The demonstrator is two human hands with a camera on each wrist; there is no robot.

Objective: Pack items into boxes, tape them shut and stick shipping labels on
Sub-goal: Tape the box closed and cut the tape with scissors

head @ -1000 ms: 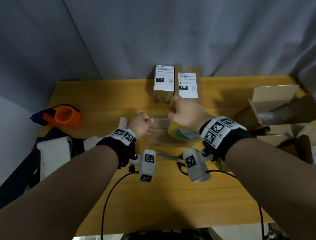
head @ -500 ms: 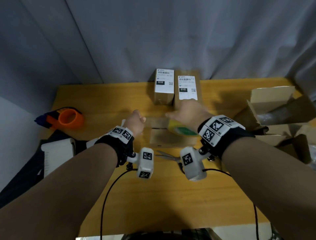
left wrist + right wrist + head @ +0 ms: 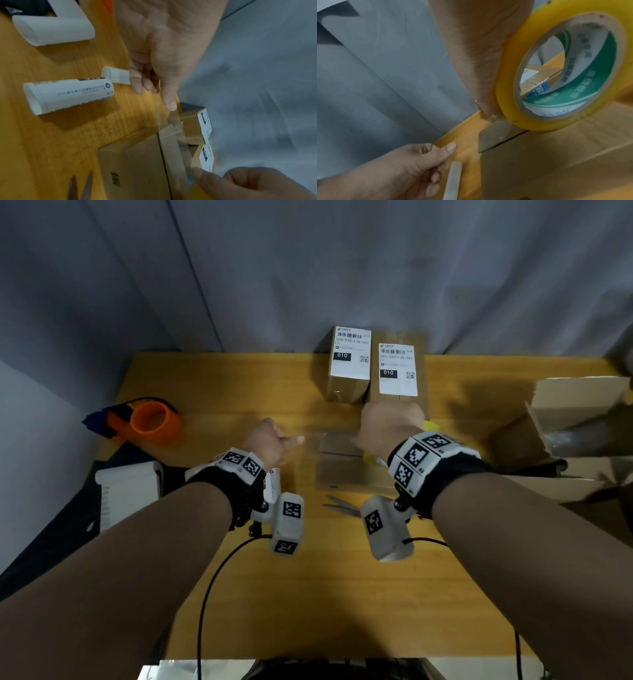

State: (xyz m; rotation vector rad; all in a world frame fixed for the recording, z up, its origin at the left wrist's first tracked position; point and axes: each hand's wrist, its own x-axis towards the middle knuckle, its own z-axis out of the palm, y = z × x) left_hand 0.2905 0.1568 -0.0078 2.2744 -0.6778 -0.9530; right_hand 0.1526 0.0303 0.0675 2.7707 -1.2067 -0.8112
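- Gripping the yellow tape roll (image 3: pixel 556 75), the right hand (image 3: pixel 390 422) has fingers and thumb curled round its rim, holding it on edge over the closed cardboard box (image 3: pixel 346 467) at the table's centre.
- Left hand (image 3: pixel 270 441) pinches the free end of a clear tape strip (image 3: pixel 175 134) between thumb and forefinger; its other fingers are curled in.
- Only the right wrist view shows the roll's green-printed core and the strip's sticky end over the box's flap seam; in the head view the roll is mostly hidden behind the right hand, a yellow sliver showing.
- Only the left wrist view shows the strip stretched taut between the hands, plus curled white label sheets (image 3: pixel 68 96) on the table (image 3: pixel 308 594) beside the box.
- Two labelled boxes (image 3: pixel 349 364) stand at 12 o'clock; an orange tape dispenser (image 3: pixel 150 419) lies at 9 o'clock; scissors (image 3: pixel 339 503) sit just at 6 o'clock of the box.
- Against half a second ago, the hands have spread wider apart — the right further toward 3 o'clock, the strip longer.
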